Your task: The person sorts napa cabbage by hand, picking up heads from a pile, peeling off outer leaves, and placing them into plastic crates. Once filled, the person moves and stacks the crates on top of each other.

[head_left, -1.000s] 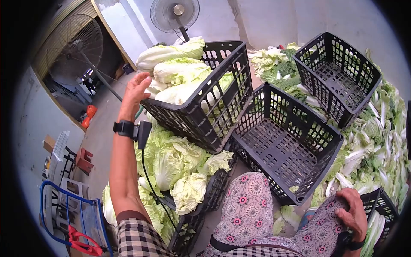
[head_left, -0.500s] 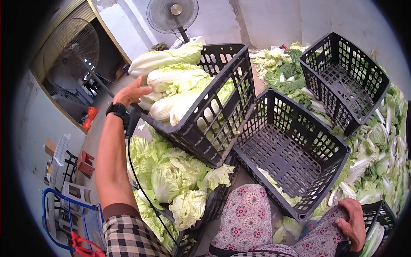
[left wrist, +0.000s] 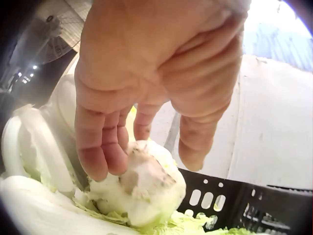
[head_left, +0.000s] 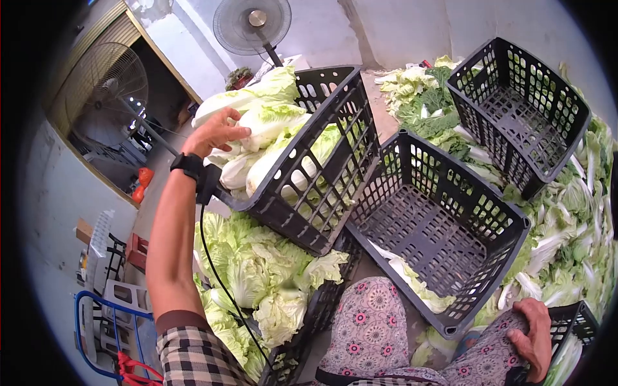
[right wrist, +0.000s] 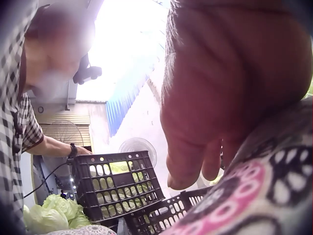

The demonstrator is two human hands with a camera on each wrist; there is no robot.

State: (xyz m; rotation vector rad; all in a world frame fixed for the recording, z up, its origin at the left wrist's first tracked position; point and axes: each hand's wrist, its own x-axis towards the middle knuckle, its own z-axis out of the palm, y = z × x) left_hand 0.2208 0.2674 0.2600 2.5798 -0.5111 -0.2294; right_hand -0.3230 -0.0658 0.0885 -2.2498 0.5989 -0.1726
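My left hand (head_left: 217, 135) reaches over the near left corner of a raised black plastic crate (head_left: 302, 209) packed with napa cabbages (head_left: 273, 125). Close up in the left wrist view, its fingers (left wrist: 100, 156) hang down at the pale cut base of one napa cabbage (left wrist: 151, 188). The thumb (left wrist: 195, 139) stands apart from that cabbage, to its right. My right hand (head_left: 534, 338) rests on the knee in patterned trousers (head_left: 486, 344) and holds nothing; its fingers drape over the cloth in the right wrist view.
A second black crate (head_left: 431, 225), with a loose leaf (head_left: 412, 280) along its near side, stands in front of the knees. Another crate (head_left: 515, 116) sits on piled leaves (head_left: 566, 225) at right. Leafy cabbages (head_left: 251, 264) lie below the raised crate. A cable (head_left: 215, 270) trails from the left wrist.
My left hand has moved from the crate's left edge inward over the cabbages. A pale leaf has come to lie along the middle crate's near side. My right hand stays on the knee.
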